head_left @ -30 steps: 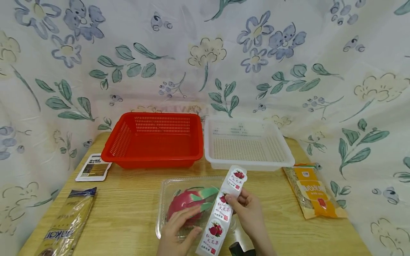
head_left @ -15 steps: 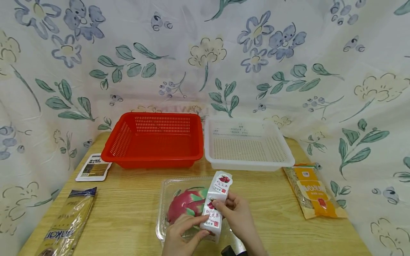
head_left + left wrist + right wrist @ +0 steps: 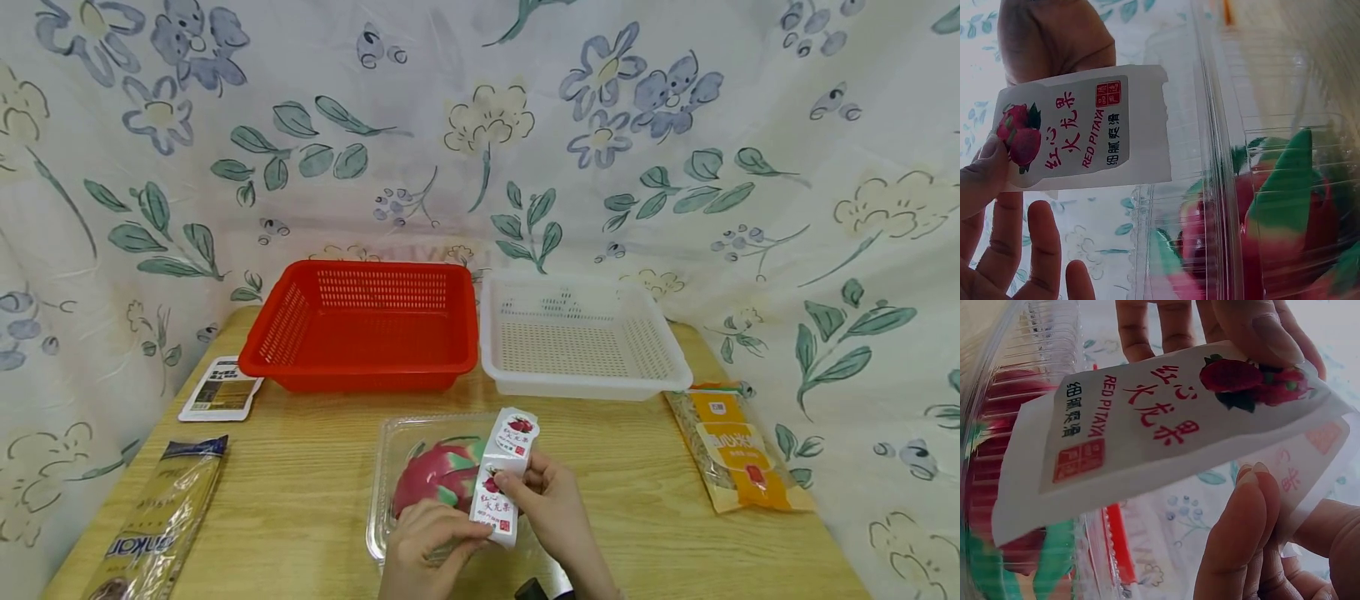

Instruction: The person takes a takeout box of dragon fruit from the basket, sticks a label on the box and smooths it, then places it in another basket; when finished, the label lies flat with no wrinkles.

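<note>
Both hands hold a strip of white stickers (image 3: 491,504) printed with red dragon fruit and "RED PITAYA". My right hand (image 3: 553,508) pinches its middle, thumb on the printed face. The left hand (image 3: 431,542) pinches the lower end between thumb and forefinger. Part of the strip folds back behind the front sticker (image 3: 1122,431), as the right wrist view shows. Just behind the hands lies a clear plastic box (image 3: 378,467) with a pink and green dragon fruit (image 3: 427,479) inside. The strip and the left hand cover part of the box and fruit.
A red basket (image 3: 360,382) and a white basket (image 3: 585,388) stand at the back. On the left are a white flat pack (image 3: 220,392) and a gold noodle-like packet (image 3: 161,517); on the right, an orange grain bag (image 3: 738,454). A floral curtain hangs behind.
The sticker strip has moved left and its lower part has been folded behind. The left hand, formerly spread beside the strip, now pinches it. The right hand keeps its grip.
</note>
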{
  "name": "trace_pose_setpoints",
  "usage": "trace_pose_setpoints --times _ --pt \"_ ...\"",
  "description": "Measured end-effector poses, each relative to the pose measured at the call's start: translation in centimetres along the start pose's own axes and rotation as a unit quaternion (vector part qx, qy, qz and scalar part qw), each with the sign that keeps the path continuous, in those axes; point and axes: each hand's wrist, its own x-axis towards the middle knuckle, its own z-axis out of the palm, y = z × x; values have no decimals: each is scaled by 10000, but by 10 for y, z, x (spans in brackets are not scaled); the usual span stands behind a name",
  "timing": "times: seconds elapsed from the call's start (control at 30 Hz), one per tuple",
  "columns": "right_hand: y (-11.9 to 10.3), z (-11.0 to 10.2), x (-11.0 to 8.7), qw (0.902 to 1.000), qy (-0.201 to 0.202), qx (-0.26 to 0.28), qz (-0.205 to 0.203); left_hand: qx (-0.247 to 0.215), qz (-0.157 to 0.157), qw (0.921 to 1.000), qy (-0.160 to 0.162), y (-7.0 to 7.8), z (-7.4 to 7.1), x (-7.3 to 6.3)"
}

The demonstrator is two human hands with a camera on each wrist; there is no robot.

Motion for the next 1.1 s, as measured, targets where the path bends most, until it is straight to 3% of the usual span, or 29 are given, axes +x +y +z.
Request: trace_pose_setpoints --times 0.27,0.5,0.57,0.87,1.1 --pt "0 -4 1 9999 140 -22 26 35 42 9999 -92 0 0 -1" --pt "0 -11 1 9981 592 169 46 -139 -375 9988 -286 8 1 -2" --pt "1 -14 1 9973 715 158 46 -211 -365 9985 -354 9 2 -2" --pt "4 -32 3 9937 1124 41 -5 -517 764 9948 -426 6 7 3" --pt "11 -54 7 9901 1400 90 -13 -734 980 9914 -451 19 9 8"
